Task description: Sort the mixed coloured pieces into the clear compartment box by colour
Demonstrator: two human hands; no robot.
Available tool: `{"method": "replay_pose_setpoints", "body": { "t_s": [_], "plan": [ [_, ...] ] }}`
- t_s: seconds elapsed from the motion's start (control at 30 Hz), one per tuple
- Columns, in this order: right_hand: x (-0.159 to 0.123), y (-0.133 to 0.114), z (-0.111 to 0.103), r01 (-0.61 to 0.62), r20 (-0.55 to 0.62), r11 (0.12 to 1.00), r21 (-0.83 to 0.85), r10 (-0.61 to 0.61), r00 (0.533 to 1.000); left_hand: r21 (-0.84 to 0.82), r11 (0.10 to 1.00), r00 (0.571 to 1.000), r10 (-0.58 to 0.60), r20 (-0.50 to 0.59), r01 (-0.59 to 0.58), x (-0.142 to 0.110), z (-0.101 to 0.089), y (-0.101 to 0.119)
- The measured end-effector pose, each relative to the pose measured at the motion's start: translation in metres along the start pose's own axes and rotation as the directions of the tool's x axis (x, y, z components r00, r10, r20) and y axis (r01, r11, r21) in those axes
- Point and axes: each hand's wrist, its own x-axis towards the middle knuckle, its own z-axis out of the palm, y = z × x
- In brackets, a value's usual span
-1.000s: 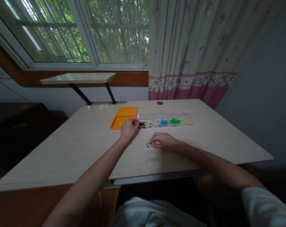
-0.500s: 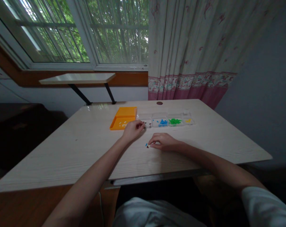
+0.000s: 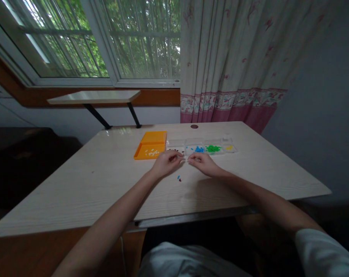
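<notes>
My left hand (image 3: 167,161) and my right hand (image 3: 203,163) are raised over the table with their fingertips almost meeting. Between the fingertips shows a small whitish piece (image 3: 186,158), pinched by the right hand. The left thumb and finger are also pressed together; what they hold is too small to make out. Below the hands, a small blue piece (image 3: 178,177) and dark brown bits (image 3: 180,180) lie on the tabletop. Just behind the hands, clear compartments hold dark brown pieces (image 3: 174,150), blue pieces (image 3: 199,149), green pieces (image 3: 212,148) and yellow pieces (image 3: 229,147).
An open orange case (image 3: 149,137) with several white pieces (image 3: 152,152) stands left of the clear boxes. The pale wooden table (image 3: 84,188) carries a raised shelf (image 3: 96,96) at its back left. A curtain (image 3: 220,77) hangs behind.
My right hand has lifted away from the loose pieces on the table and moved up with a whitish piece. My left hand has come back from the brown-piece compartment, toward the right hand.
</notes>
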Motion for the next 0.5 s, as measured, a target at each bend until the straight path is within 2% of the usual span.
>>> {"method": "replay_pose_setpoints", "body": {
  "t_s": [0.07, 0.2, 0.5],
  "plan": [
    [0.0032, 0.003, 0.0003, -0.046, -0.033, 0.993, 0.108, 0.05, 0.998, 0.006, 0.999, 0.998, 0.054, -0.037, -0.054, -0.0007, 0.0012, 0.0043],
    [0.005, 0.0027, 0.0029, -0.073, -0.027, 0.985, 0.159, 0.078, 0.997, 0.038, 0.992, 0.99, 0.125, -0.068, -0.122, -0.0018, 0.0039, 0.009],
    [0.0057, 0.0046, 0.0058, -0.049, -0.013, 0.993, 0.104, 0.05, 0.999, 0.027, 0.996, 0.996, 0.09, -0.025, -0.09, -0.003, 0.0063, 0.0109]
  ]
}}
